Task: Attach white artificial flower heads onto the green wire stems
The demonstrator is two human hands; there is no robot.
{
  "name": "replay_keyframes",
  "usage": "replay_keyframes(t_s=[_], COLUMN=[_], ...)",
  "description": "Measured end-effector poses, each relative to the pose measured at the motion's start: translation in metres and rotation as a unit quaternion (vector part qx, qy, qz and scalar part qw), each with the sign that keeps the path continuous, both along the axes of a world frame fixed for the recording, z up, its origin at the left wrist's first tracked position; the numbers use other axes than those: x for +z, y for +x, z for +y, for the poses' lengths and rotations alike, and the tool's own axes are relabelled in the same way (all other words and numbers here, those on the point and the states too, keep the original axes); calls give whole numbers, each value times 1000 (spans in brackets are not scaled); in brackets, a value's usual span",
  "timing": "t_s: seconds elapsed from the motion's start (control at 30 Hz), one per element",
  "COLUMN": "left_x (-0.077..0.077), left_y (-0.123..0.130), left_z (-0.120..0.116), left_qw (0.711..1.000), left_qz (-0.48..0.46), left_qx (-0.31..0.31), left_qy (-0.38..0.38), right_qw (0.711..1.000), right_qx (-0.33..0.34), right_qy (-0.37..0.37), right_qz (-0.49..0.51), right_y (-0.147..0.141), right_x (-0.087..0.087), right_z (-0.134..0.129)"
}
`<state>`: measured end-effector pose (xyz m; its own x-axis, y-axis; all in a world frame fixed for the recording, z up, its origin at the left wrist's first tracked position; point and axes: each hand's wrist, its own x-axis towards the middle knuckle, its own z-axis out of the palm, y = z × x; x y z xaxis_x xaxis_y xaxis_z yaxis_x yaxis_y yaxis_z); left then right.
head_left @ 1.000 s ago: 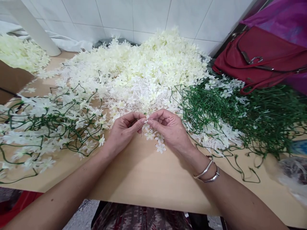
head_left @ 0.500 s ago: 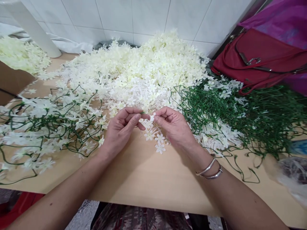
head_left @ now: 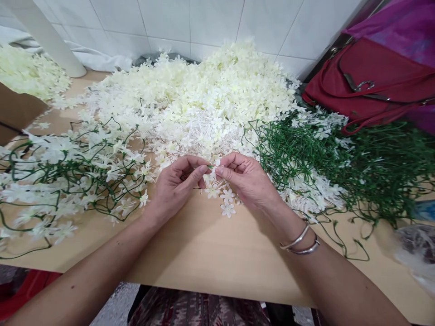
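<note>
My left hand (head_left: pixel 180 183) pinches a thin green stem (head_left: pixel 210 167) between thumb and index finger, above the middle of the table. Just right of it, my right hand (head_left: pixel 246 179) is closed on a small white flower (head_left: pixel 216 164). The fingertips nearly meet, and the stem's tip points at the flower; whether the two are joined cannot be made out. Several loose white flowers (head_left: pixel 227 196) lie on the wooden table (head_left: pixel 204 253) below my fingers. Behind my hands rises a big heap of cream-white flowers (head_left: pixel 217 86).
White flowers on green stems (head_left: pixel 68 176) spread at the left. A tangle of green stems (head_left: pixel 299 149) lies at the right, with a red handbag (head_left: pixel 377 83) behind it. A clear plastic bag (head_left: pixel 416 246) sits at the right edge, and a white pole (head_left: pixel 50 40) stands back left.
My left thumb and index finger have closed on the green stem and brought it to the flower in my right hand. The view has shifted slightly.
</note>
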<state>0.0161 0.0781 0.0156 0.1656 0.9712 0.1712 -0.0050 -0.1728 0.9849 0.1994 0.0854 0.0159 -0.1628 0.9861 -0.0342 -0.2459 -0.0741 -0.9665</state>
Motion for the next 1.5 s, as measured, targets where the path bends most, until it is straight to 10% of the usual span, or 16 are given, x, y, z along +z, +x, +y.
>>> replay_keyframes(t_s=[1.5], left_x=[-18], left_y=[0], left_z=[5], left_qw=[997], left_qz=[-13], left_qx=[-55], left_qy=[-46], right_qw=[996], right_qx=[56], right_qy=[-70], right_qz=[30], right_y=[6], right_x=[-7], right_z=[3])
